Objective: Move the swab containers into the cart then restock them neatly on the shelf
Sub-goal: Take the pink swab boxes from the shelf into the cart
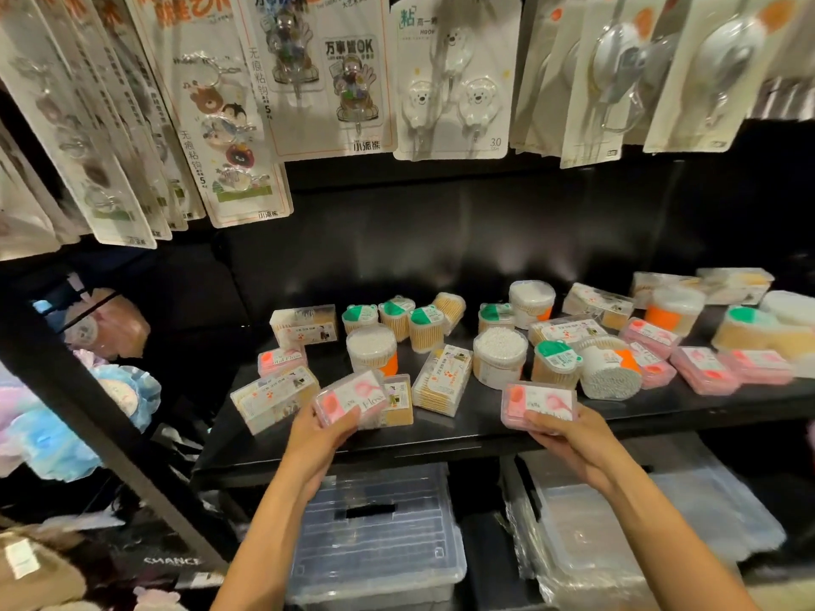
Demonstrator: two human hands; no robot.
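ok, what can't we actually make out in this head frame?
- Cart: nowhere in the head view, so its place is unknown.
- Left hand and right hand each grip a pink box; the fingers behind the boxes are hidden.
- Small label print on the shelf stock: blurred, too small.
- Boxes at the right edge: cut off by the frame.
- Clear bins below: contents unclear.

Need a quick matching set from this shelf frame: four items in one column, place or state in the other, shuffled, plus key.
1. left hand
2. right hand
3. toppled round swab tub
4. clear lidded bin

A. lying on its side on the shelf
B. under the shelf
C. holds a pink box at the shelf's front edge
D. holds a pink box lifted over the rectangular swab packs

Pairs: 1-D, 2-C, 3-A, 4-B
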